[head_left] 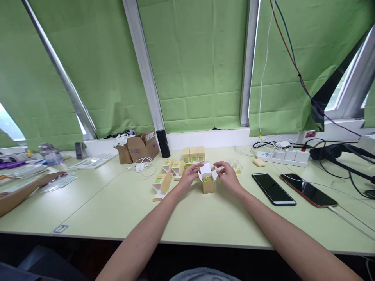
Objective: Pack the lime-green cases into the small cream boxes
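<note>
A small brown cardboard box (pixel 209 187) stands upright on the table in front of me. Its white-lined lid and side flaps are raised, and a yellow-green item (pixel 208 179) with a loop on top sits inside. At the box's left side, my left hand (pixel 189 175) has its thumb and fingers closed at the flap. On the other side, my right hand (pixel 228 176) pinches near the right flap. Opened boxes of the same kind (pixel 162 185) lie to the left, some partly behind my left hand. Closed small boxes (pixel 193 154) stand in a row behind.
Clear plastic packs (pixel 236 167) lie beyond my right hand. Two phones (pixel 274 189), a power strip (pixel 283 158), cables and a headset (pixel 336 154) occupy the right. Left stand a black cylinder (pixel 163 143) and a large carton (pixel 142 146); another person's hand (pixel 52 177) rests farther left.
</note>
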`<action>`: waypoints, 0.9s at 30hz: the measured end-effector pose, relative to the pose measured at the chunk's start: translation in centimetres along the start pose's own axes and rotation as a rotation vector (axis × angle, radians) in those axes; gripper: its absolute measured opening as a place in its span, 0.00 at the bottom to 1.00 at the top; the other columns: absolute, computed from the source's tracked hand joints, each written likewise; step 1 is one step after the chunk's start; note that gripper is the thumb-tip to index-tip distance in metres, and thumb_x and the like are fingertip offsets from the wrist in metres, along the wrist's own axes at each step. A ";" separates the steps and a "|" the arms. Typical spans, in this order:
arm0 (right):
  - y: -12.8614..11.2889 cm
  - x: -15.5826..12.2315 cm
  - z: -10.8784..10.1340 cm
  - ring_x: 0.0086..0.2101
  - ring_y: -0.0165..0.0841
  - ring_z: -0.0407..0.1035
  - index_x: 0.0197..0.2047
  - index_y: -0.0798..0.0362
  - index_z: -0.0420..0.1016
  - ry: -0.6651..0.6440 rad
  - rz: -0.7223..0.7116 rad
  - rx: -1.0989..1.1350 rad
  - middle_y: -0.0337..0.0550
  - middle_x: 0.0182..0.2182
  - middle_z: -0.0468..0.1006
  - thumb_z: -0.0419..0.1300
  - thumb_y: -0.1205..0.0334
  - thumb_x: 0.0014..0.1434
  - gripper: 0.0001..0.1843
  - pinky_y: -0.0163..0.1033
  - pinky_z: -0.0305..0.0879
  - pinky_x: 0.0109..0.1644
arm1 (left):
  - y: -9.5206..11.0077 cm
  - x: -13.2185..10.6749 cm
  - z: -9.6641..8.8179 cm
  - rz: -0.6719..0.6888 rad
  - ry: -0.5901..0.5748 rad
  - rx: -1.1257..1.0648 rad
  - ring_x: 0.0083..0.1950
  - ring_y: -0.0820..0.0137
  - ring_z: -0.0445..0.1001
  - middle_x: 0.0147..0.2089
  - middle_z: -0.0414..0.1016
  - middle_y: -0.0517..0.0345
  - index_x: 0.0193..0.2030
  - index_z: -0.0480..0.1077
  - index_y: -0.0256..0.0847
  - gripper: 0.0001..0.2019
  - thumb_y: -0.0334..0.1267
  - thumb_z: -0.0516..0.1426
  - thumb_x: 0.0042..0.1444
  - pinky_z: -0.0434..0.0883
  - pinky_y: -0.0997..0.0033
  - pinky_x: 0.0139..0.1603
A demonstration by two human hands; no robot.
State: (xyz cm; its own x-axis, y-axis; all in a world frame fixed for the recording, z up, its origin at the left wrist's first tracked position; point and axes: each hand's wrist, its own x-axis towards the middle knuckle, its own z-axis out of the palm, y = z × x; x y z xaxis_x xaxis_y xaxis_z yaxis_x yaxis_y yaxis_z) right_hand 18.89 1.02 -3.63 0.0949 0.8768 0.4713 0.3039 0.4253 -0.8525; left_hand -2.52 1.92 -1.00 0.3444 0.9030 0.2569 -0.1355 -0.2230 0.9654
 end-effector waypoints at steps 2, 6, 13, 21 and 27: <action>0.2 0.1 0.1 0.33 0.33 0.69 0.47 0.50 0.78 -0.002 0.016 0.009 0.46 0.47 0.75 0.53 0.69 0.46 0.25 0.43 0.68 0.42 | 0.0 -0.1 0.1 0.001 -0.017 0.009 0.47 0.60 0.80 0.47 0.84 0.48 0.55 0.75 0.39 0.25 0.33 0.65 0.46 0.73 0.64 0.49; 0.9 0.2 0.4 0.35 0.35 0.69 0.49 0.50 0.77 -0.001 0.038 0.038 0.46 0.46 0.75 0.54 0.67 0.45 0.27 0.40 0.68 0.39 | -0.1 -0.3 0.3 -0.007 -0.039 0.027 0.46 0.62 0.80 0.46 0.82 0.50 0.55 0.72 0.42 0.25 0.38 0.68 0.50 0.73 0.63 0.51; 1.4 0.3 0.6 0.36 0.36 0.68 0.50 0.50 0.77 -0.002 0.079 0.100 0.46 0.44 0.76 0.55 0.66 0.43 0.28 0.38 0.66 0.34 | 0.1 -1.1 1.1 -0.012 -0.051 0.032 0.44 0.65 0.80 0.45 0.81 0.55 0.55 0.64 0.46 0.27 0.47 0.70 0.54 0.71 0.63 0.52; 0.9 0.2 0.6 0.35 0.35 0.69 0.48 0.49 0.77 0.002 0.125 0.139 0.46 0.44 0.76 0.56 0.65 0.43 0.26 0.37 0.66 0.32 | -0.2 -1.1 1.4 -0.021 -0.049 0.027 0.44 0.63 0.81 0.45 0.82 0.52 0.55 0.57 0.46 0.34 0.53 0.71 0.52 0.71 0.62 0.52; 0.4 0.0 0.5 0.35 0.34 0.69 0.48 0.49 0.77 -0.004 0.155 0.172 0.45 0.43 0.76 0.55 0.65 0.43 0.26 0.36 0.65 0.32 | -1.0 -0.6 1.2 -0.010 -0.029 -0.001 0.45 0.62 0.82 0.45 0.83 0.53 0.55 0.53 0.48 0.37 0.53 0.72 0.50 0.71 0.60 0.53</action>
State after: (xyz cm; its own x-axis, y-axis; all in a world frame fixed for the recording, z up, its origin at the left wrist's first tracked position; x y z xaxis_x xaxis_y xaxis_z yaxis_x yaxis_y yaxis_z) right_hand 18.50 1.32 -4.05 0.1239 0.9353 0.3315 0.1204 0.3174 -0.9406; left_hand -1.45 1.11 -2.03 0.3722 0.8943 0.2485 -0.1326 -0.2138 0.9678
